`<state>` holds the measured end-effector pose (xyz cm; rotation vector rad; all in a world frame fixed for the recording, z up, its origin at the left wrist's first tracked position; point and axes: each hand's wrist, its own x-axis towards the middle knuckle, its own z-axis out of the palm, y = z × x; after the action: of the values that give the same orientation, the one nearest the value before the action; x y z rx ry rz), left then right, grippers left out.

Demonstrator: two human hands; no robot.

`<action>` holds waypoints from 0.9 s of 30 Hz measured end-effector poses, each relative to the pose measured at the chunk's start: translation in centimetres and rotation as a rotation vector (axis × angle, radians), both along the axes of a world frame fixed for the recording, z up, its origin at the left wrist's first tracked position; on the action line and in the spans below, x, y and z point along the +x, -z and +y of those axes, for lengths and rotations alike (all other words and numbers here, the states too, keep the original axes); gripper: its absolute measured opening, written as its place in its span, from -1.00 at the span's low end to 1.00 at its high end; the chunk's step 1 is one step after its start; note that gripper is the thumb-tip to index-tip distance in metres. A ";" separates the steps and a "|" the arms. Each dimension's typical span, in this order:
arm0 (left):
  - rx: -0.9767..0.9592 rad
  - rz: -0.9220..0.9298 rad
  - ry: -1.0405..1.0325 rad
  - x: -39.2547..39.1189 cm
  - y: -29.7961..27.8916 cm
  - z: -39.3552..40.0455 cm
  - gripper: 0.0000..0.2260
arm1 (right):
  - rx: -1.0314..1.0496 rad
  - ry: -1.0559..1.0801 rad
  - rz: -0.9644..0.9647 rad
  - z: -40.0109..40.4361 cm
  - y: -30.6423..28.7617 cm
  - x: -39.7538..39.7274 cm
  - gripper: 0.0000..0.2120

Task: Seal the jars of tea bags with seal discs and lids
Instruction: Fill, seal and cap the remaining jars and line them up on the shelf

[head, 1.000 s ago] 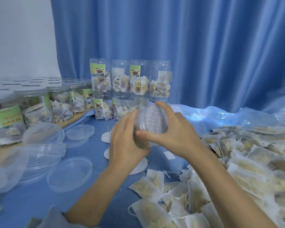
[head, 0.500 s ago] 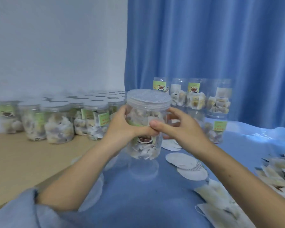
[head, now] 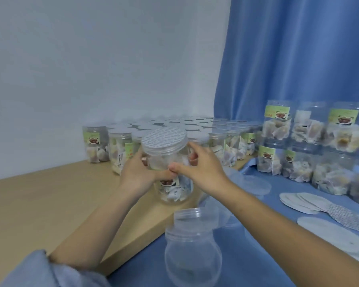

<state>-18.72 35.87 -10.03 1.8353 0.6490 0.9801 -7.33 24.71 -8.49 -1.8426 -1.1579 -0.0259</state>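
Above the wooden table's [head: 39, 204] front edge, just short of the packed block of sealed jars [head: 174, 129], a lidded jar [head: 168, 162] of tea bags hangs gripped between left hand [head: 139, 175] and right hand [head: 203, 172], fingers curled round its sides, bare wood open leftward.

Clear glossy plastic jar [head: 170, 162]; matt pale wood counter [head: 50, 199]; smooth blue cloth [head: 257, 255]; white papery seal discs [head: 298, 201].

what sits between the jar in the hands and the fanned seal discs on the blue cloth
In the head view, loose clear lids lie on the blue cloth between the held jar and the seal discs; the right hand also crosses there.
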 end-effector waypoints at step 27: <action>0.170 -0.023 0.145 12.1 -3.0 -12.3 -0.80 | 0.141 0.067 0.185 -9.7 -0.7 6.7 -0.50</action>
<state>-6.59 23.52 -6.99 1.9868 0.4217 0.9828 -0.58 15.05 -7.83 -1.7194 -0.9427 0.0236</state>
